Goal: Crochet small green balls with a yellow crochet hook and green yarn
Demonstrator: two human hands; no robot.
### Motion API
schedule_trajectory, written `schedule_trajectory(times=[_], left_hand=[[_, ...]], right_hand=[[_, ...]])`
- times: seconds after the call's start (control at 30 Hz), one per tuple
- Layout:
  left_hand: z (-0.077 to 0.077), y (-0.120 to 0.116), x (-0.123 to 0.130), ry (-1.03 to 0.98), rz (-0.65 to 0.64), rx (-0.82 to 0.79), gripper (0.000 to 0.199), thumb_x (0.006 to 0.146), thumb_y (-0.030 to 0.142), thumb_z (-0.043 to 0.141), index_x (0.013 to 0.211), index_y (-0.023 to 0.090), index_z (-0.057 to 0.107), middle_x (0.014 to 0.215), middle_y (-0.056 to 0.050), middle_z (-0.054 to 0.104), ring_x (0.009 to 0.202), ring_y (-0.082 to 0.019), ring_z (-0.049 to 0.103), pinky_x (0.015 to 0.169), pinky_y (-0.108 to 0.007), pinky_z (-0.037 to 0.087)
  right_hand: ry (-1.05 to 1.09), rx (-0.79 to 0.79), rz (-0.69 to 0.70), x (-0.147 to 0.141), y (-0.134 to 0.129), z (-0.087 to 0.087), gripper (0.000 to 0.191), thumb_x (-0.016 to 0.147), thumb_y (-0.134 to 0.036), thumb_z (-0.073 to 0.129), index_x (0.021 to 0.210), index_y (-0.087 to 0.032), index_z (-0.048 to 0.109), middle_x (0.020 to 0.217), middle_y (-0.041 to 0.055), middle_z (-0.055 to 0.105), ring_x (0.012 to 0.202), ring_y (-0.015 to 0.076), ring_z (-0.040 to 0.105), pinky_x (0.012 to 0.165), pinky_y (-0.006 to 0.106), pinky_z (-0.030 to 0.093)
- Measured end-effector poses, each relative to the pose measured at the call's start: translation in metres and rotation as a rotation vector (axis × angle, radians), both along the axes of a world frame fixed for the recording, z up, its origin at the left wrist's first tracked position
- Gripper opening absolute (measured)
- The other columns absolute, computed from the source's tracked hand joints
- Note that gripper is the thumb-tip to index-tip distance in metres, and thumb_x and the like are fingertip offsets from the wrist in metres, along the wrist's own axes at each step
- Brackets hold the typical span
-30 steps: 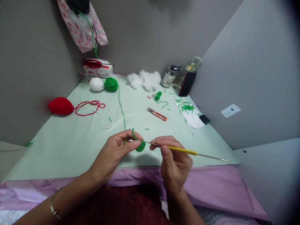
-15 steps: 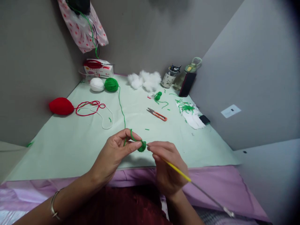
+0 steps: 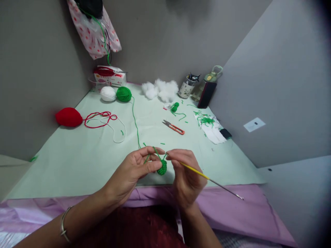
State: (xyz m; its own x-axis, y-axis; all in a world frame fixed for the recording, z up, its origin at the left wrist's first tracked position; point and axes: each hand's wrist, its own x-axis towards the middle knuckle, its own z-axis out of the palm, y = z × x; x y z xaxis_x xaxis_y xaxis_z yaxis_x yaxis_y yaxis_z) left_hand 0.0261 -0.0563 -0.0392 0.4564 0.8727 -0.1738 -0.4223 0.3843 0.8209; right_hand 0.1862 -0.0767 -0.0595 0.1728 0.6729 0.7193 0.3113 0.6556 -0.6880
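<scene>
Between thumb and fingers, my left hand (image 3: 138, 165) pinches a small green crochet piece (image 3: 162, 168). Green yarn passes over the left index finger and trails back to a green yarn ball (image 3: 124, 94). My right hand (image 3: 188, 175) is closed around the yellow grip of a crochet hook (image 3: 194, 170), its metal rear end pointing down to the right. At the hook's tip, close to the left fingertips, a strand of green yarn rises from the piece. The very tip is too small to make out clearly.
Orange-handled thread snips (image 3: 173, 127) lie beyond my hands. Farther back are a white yarn ball (image 3: 108, 93), white stuffing (image 3: 160, 90), a pen jar (image 3: 186, 86) and a phone (image 3: 207, 94). A red yarn ball (image 3: 69, 117) sits left; green scraps (image 3: 207, 120) lie on tissue at right.
The hook has drawn up and away from the crochet piece, pulling a green strand with it. Its rear end has swung upward. The piece has shifted slightly right and shows more fully.
</scene>
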Motion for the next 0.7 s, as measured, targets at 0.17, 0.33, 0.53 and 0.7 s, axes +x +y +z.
schedule_trajectory(times=[0.17, 0.33, 0.53, 0.7], left_hand=[[0.0001, -0.0004, -0.0011, -0.014, -0.008, -0.053, 0.031, 0.084, 0.032, 0.087, 0.111, 0.02, 0.078, 0.086, 0.0, 0.064, 0.082, -0.013, 0.052, 0.079, -0.025, 0.039], [0.0023, -0.0005, -0.0022, 0.01, 0.006, -0.075, 0.041, 0.085, 0.03, 0.087, 0.124, 0.025, 0.075, 0.087, 0.003, 0.062, 0.08, -0.011, 0.052, 0.076, -0.025, 0.037], [0.0021, -0.002, -0.0042, 0.033, 0.002, -0.062, 0.051, 0.086, 0.029, 0.086, 0.134, 0.028, 0.071, 0.086, 0.004, 0.064, 0.08, -0.011, 0.055, 0.079, -0.026, 0.037], [0.0016, 0.0005, -0.0058, 0.004, -0.003, -0.022, 0.069, 0.084, 0.026, 0.088, 0.147, 0.024, 0.06, 0.081, 0.005, 0.064, 0.077, -0.011, 0.056, 0.086, -0.028, 0.041]], right_hand=[[0.091, -0.103, 0.038, -0.001, 0.0033, 0.0061, 0.022, 0.099, -0.011, 0.064, 0.102, -0.027, 0.079, 0.088, 0.0013, 0.076, 0.085, 0.0172, 0.07, 0.075, 0.033, 0.057], [0.213, -0.195, 0.104, 0.0002, 0.0029, 0.0065, 0.019, 0.1, -0.016, 0.064, 0.099, -0.028, 0.079, 0.087, -0.0003, 0.075, 0.077, 0.014, 0.068, 0.069, 0.029, 0.055], [0.259, -0.225, 0.144, 0.0023, 0.0005, 0.006, 0.018, 0.1, -0.018, 0.065, 0.099, -0.028, 0.079, 0.086, -0.0017, 0.074, 0.075, 0.0121, 0.067, 0.069, 0.028, 0.055], [0.257, -0.225, 0.207, 0.002, -0.0021, 0.008, 0.018, 0.1, -0.018, 0.066, 0.101, -0.029, 0.08, 0.089, -0.0008, 0.076, 0.082, 0.0137, 0.069, 0.073, 0.028, 0.057]])
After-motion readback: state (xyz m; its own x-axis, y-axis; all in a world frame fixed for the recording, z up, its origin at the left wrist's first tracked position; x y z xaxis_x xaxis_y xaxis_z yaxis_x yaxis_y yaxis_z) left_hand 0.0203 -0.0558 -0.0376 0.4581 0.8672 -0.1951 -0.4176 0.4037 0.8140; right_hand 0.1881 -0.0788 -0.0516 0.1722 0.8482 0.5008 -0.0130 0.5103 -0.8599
